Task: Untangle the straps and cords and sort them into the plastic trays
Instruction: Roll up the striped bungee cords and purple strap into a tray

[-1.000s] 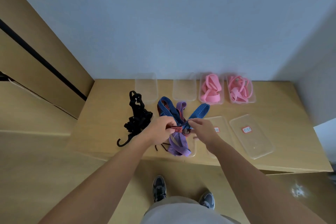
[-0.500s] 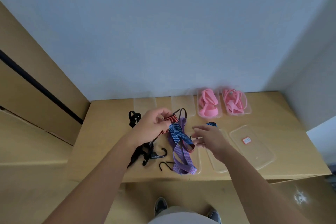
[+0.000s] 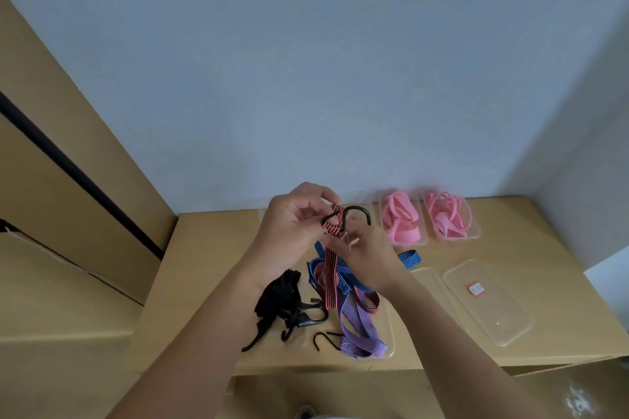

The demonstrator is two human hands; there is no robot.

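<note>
Now that the left grip (image 3: 296, 224) has lifted the red strap (image 3: 330, 269), pinching its end beside the black hook (image 3: 354, 213), the right grip (image 3: 366, 250) has risen to pinch it just beneath. Below them it still threads one blue strap (image 3: 410, 258) and one purple strap (image 3: 357, 326), so pulling free remains. Lower left lies one black bundle (image 3: 279, 299); right, two filled trays (image 3: 476, 234) of pink bands (image 3: 401, 224); at least three clear trays (image 3: 486, 303) share the worktop (image 3: 211, 265).

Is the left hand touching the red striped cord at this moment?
Touching. The head view shows the left hand pinching the red cord between its fingertips, just below the black hook.
</note>
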